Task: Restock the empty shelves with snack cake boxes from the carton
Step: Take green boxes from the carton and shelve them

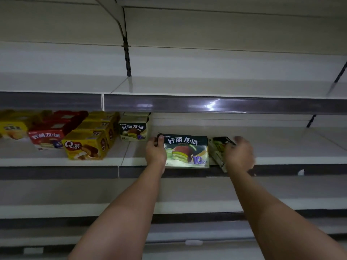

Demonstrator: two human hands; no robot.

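A view looking forward at pale store shelving; two bare forearms reach up from the bottom of the frame to the middle shelf point(281, 158); the left hand point(155, 152) has its grip curled around the upper left corner of a green snack cake box point(185, 151), which stands upright at the shelf's front edge with its printed face toward the viewer; just beside it on the right, a second green box point(218, 149) leans tilted and turned at an angle, its lower corner over the shelf's front lip; the right hand point(239, 154) covers that box's right side, but the hand is blurred, so whether its grip is closed on the box cannot be told; further left on the same shelf, a smaller green box point(133, 131) stands well back; left of that stand a row of yellow boxes point(86, 145), a red box point(47, 138) and another yellow box point(13, 129) at the frame's edge; the upper shelf point(206, 85) above has a glossy grey price strip point(206, 106) along its front.
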